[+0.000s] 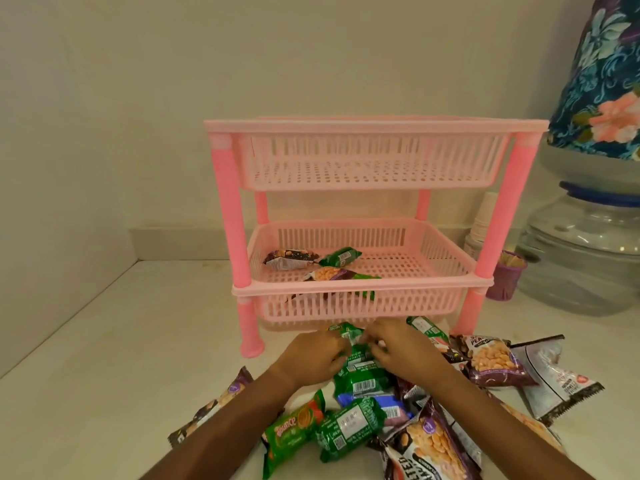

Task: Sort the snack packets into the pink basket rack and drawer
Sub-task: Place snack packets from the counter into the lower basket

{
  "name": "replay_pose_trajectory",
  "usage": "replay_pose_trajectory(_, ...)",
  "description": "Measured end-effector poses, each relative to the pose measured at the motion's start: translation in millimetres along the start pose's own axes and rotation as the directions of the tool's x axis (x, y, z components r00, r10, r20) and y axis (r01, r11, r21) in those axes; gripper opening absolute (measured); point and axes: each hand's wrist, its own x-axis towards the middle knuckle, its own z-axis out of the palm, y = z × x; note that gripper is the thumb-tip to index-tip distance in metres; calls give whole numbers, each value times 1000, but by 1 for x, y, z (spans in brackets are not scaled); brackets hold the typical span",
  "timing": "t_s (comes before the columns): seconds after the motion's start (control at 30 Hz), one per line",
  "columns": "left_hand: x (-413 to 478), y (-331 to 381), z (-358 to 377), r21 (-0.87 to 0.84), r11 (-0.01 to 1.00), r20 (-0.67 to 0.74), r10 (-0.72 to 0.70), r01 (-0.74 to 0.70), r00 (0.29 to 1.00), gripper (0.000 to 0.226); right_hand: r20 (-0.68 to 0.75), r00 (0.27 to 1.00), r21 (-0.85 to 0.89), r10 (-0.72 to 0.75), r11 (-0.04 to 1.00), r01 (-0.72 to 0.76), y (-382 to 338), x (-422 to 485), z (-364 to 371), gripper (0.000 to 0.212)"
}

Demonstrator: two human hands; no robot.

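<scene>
Heaped at the bottom centre of the frame on the pale table (pixel 104 341): snack packets, among them a green Bounce biscuit packet (pixel 291 431), a small green packet with a white label (pixel 349 427), and a large salted-peanut packet (pixel 429 445) at the lower edge. To the lower right, a purple peanut packet (pixel 495 362) beside a silver packet with serrated edges (pixel 557 379). At lower left, half hidden under a forearm, another brown peanut packet (pixel 211 407).

Just above the heap, left hand (pixel 311 355) and right hand (pixel 398 348) meeting fingertip to fingertip, both closed around a green packet (pixel 353 341) directly in front of the rack's base.

Standing mid-frame against the wall, the pink basket rack (pixel 363 216) on four pink legs. Upper basket (pixel 374 161) showing only its perforated floor. Lower basket (pixel 398 265) holding three packets towards its left side: a dark chocolate-coloured packet (pixel 289 258), a green one (pixel 341 256) touching it, and a peanut packet (pixel 332 273) at the front rim.

At right of frame, a clear water jar with a blue collar (pixel 585 251), a floral cloth cover (pixel 606 74) above it, a stack of paper cups (pixel 481 223) and a purple toothpick holder (pixel 507 275) just beside the rack's right leg.
</scene>
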Motion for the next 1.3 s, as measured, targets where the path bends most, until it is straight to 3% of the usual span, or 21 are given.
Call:
replay_pose_trajectory(0.07,-8,1,4,-90,989,146,-103,117,984,31,144,989,-106,30,994,-15,-1,-5,8,32)
replay_pose_trajectory(0.17,-18,1,2,-136,971,321,-142,194,936,43,283,957,-305,66,952,25,-2,-7,21,38)
replay_pose_trajectory(0.33,-31,-1,-8,0,936,635,-272,351,723,75,313,942,-441,124,897,28,-6,1,37,43)
replay_pose_trajectory(0.4,-34,2,-6,45,937,653,-290,346,699,74,307,943,-451,124,892,29,-8,4,40,43)
replay_pose_trajectory(0.63,-38,4,-2,-76,926,580,-261,370,772,62,245,969,-354,32,933,58,-2,6,27,46)
replay_pose_trajectory(0.77,-30,-4,-22,-225,905,473,-223,361,853,65,4,999,-133,-43,990,43,4,4,-1,50)
replay_pose_trajectory(0.87,-15,-6,-47,-464,833,354,-136,300,926,59,-182,982,99,41,995,-23,9,4,-31,45)
replay_pose_trajectory(1.0,17,2,-75,-708,674,141,-161,213,977,32,-406,886,223,224,964,-142,32,21,-67,38)
replay_pose_trajectory(1.07,41,13,-83,-805,564,60,-234,186,970,23,-406,837,255,366,925,-280,52,34,-79,39)
replay_pose_trajectory(1.13,68,26,-86,-884,428,47,-319,188,947,14,-313,798,247,514,856,-455,73,47,-85,45)
replay_pose_trajectory(1.2,98,40,-88,-968,154,123,-394,197,911,10,-213,751,267,625,777,-571,90,58,-87,47)
replay_pose_trajectory(1.27,124,54,-92,-963,-225,233,-419,149,878,17,-184,711,368,679,718,-591,100,65,-88,41)
replay_pose_trajectory(1.3,135,59,-94,-933,-337,271,-428,126,862,18,-180,695,430,696,691,-581,102,67,-89,38)
